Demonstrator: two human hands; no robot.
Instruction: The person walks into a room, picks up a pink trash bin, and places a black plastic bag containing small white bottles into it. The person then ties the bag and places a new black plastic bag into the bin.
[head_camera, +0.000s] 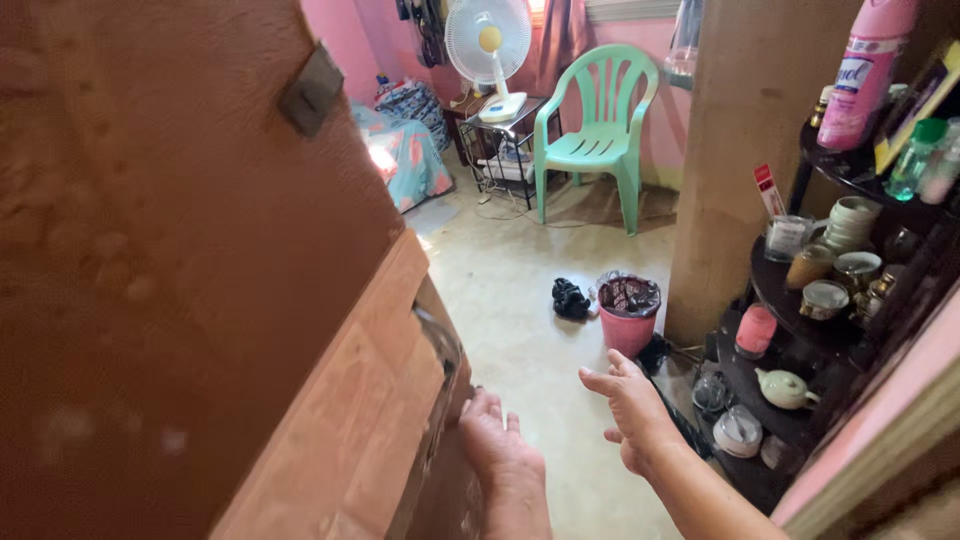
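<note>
- Left hand (497, 440) low in the view at about 6 o'clock, fingers curled over the edge of the wooden door (340, 400), gripping it just beside the metal handle (440, 345).
- Right hand (630, 405) just to its 3 o'clock, palm down, fingers loosely spread and holding nothing, hanging over the concrete floor (520, 300).
- Out at 12 o'clock from the right hand, a pink bin (627, 325) lined with a dark bag; what lies in it cannot be made out. A black bundle (570, 298) sits at its 9 o'clock.
- At 3 o'clock, a dark tiered shelf (790, 425): a pale teapot (785, 388), a pink jar (755, 330), stacked bowls (850, 222) and cups, contents hidden.
- Top shelf, 1 o'clock: a pink spray bottle (865, 70).
- Far back at 12 o'clock, a green plastic chair (595, 130), and at its 10 o'clock a white fan (488, 45).
</note>
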